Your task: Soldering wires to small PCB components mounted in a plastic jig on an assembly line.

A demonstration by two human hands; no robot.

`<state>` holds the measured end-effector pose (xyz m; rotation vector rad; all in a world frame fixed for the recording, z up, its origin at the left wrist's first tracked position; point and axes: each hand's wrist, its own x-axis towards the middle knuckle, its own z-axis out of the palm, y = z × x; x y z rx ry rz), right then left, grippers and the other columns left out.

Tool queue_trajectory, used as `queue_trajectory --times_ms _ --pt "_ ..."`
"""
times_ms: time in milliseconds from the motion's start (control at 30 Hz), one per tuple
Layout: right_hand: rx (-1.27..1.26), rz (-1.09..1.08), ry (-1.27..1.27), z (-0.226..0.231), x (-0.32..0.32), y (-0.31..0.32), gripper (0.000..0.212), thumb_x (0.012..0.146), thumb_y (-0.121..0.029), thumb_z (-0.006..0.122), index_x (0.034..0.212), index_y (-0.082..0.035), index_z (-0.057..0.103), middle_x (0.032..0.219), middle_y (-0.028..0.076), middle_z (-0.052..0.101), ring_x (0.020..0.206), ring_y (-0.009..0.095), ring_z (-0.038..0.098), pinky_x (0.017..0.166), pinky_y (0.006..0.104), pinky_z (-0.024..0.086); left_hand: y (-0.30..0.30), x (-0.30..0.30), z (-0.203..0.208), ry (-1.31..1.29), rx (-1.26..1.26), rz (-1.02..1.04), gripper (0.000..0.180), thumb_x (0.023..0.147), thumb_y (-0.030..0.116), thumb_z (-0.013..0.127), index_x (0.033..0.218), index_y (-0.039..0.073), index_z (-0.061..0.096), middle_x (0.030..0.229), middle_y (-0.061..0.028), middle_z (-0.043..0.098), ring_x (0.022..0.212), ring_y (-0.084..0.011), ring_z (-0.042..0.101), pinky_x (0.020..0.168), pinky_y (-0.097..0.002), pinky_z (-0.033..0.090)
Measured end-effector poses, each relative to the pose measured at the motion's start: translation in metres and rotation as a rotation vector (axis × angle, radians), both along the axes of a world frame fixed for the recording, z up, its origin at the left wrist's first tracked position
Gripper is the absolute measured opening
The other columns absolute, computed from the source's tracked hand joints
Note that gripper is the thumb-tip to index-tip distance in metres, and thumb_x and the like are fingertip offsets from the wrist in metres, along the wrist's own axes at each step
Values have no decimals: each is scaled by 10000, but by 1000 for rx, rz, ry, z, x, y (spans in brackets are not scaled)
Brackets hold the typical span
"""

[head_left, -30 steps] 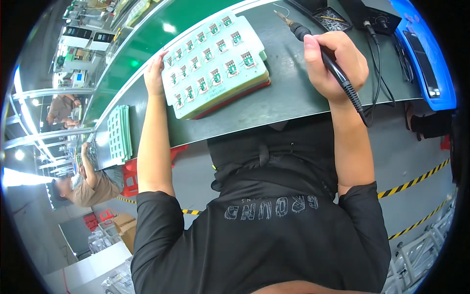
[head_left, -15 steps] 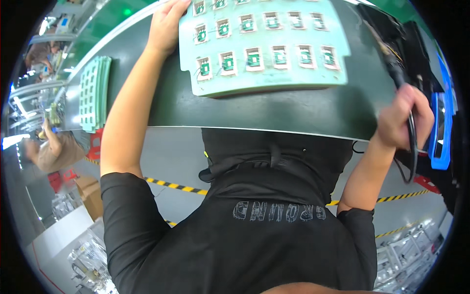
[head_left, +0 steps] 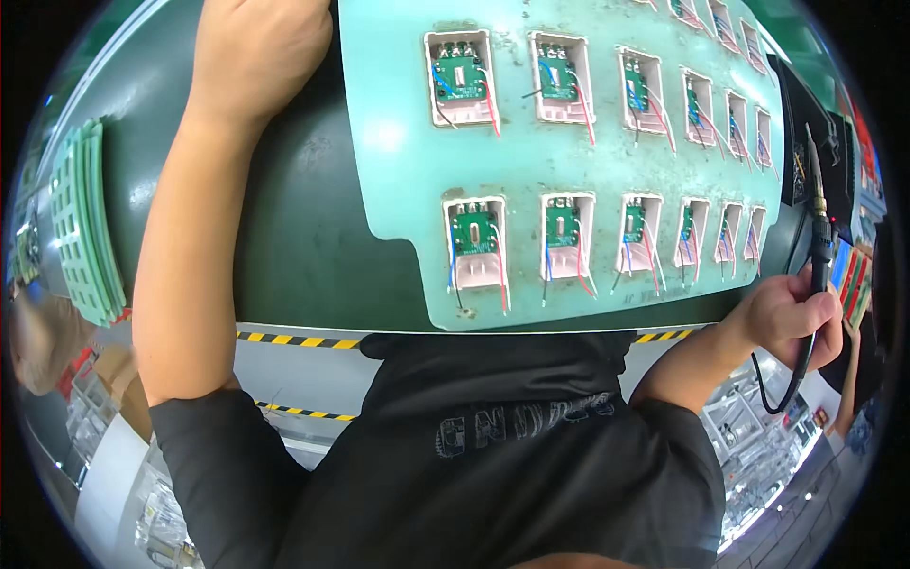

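A soldering iron [head_left: 821, 251] is held in my right hand [head_left: 796, 318], its metal tip pointing up and its black cable looping below the wrist. To the left of the hand lies a pale green tray [head_left: 398, 171] on the dark green bench. White plastic housings [head_left: 488, 275] sit in its cutouts, each with a small green circuit board [head_left: 462, 76] and loose red, blue, black and white wire ends. Beside the tray's upper left edge is my left hand [head_left: 261, 62]; its fingers are curled, and the frame's top edge cuts off part of it.
A stack of green trays [head_left: 85, 228] stands at the bench's far left. Dark equipment [head_left: 801, 104] lies right of the tray. Yellow-and-black tape [head_left: 303, 339] runs along the floor. Another person's arm [head_left: 846, 370] shows at the right; a cardboard box [head_left: 123, 379] stands lower left.
The view has come closer, so the tray looks larger. The soldering iron now stands upright in my right hand, away from the dark equipment. My left hand appears farther left and higher.
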<state>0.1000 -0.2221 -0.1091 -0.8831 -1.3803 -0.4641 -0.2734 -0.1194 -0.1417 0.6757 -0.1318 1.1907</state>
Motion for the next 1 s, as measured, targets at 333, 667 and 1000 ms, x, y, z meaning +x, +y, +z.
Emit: queue_trajectory --times_ms 333,667,1000 --pt "-62 1 58 -2 2 3 189 777 -98 605 717 34 484 546 136 511 393 182 484 366 226 390 -1 7 0 -104 -109 -33 283 942 201 462 984 -36 611 871 -54 639 733 -71 576 648 -192 447" --pt "-181 110 -25 54 9 -18 189 825 -147 473 691 -16 458 539 169 485 404 182 408 386 262 347 -1 9 2 -163 -107 -90 273 944 198 466 946 -29 617 835 -37 630 704 -59 559 621 -191 436" --pt "-665 756 179 146 -34 -65 102 687 -181 462 596 -135 464 648 63 449 599 185 355 693 384 305 -8 0 35 1019 253 543 268 930 199 493 919 -28 634 837 -33 644 715 -56 566 644 -196 447"
